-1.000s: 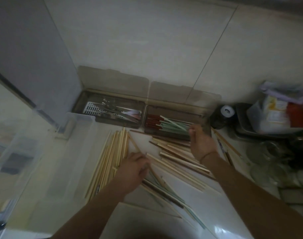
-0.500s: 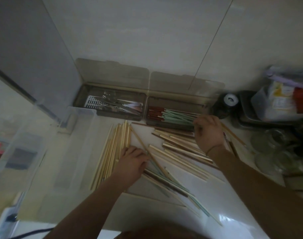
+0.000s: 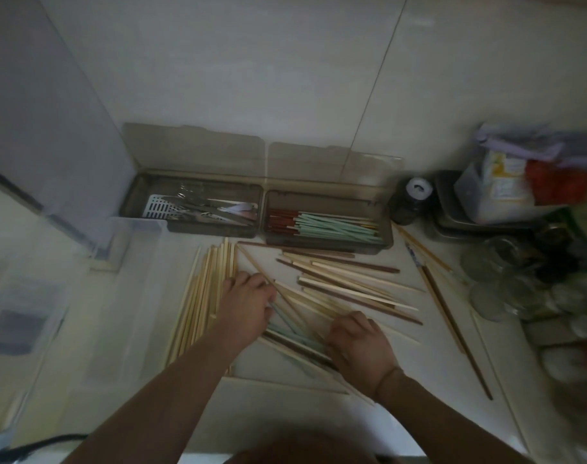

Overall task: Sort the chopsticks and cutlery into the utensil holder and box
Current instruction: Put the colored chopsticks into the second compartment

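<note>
Head view, nearest first: right hand (image 3: 359, 346) down on the near end of a mixed heap of chopsticks (image 3: 298, 336) on the counter (image 3: 402, 390), fingers curled onto green and brown sticks; pinching or merely pressing, cannot tell. Just left, left hand (image 3: 248, 304) resting on the same heap, fingertips bent at a green stick, grip likewise unclear. Heap's long axes running from near right to far left, so green sticks directly under both hands, right hand at their near ends. Beside the left hand, a neat pale bamboo bundle (image 3: 205, 289) lying near-to-far. Beyond, loose brown and pale sticks (image 3: 349, 279) lying left-right. Farthest, against the wall, the chopstick box (image 3: 385, 242) with green and red sticks lying left-right, and the cutlery box (image 3: 131, 209) to its left. Likely next: lift green sticks, turn them crosswise to match the box.
</note>
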Motion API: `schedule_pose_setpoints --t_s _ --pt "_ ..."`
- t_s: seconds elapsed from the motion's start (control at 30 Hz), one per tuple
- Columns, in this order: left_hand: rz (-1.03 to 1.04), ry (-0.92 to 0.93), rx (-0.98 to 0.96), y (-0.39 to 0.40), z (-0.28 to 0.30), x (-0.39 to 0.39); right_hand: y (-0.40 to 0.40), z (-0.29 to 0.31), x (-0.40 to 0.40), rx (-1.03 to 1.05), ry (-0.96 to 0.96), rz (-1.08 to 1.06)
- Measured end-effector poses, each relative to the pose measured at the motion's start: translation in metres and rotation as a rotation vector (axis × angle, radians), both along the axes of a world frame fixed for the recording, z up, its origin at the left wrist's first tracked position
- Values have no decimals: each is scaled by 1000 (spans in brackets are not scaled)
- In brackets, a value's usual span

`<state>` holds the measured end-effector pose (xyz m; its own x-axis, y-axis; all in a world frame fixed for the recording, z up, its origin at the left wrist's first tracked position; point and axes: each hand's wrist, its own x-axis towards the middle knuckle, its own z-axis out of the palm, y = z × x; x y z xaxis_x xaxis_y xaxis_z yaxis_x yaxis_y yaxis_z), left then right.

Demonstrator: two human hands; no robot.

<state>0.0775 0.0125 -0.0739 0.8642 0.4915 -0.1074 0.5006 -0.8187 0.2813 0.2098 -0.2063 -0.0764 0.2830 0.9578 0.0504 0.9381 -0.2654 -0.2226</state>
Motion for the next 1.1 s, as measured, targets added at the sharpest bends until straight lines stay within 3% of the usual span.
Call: schedule_pose_setpoints --t_s 0.2,0.53,0.7,0.87,1.0,1.1 --pt "-42 134 49 9 4 0 -1 2 -6 -19 -45 -24" --pt "-133 127 -20 52 10 -19 -1 5 -8 -32 -33 -16" --pt "109 -182 -507 72 34 -28 -2 6 -5 -50 -22 -17" --pt "294 -474 -698 92 72 -14 -4 7 -5 -71 10 -54" --pt "466 -720 -695 93 77 30 -4 5 -4 -155 52 -53" --pt "475 -705 -584 85 64 66 -4 2 -2 -148 31 -72"
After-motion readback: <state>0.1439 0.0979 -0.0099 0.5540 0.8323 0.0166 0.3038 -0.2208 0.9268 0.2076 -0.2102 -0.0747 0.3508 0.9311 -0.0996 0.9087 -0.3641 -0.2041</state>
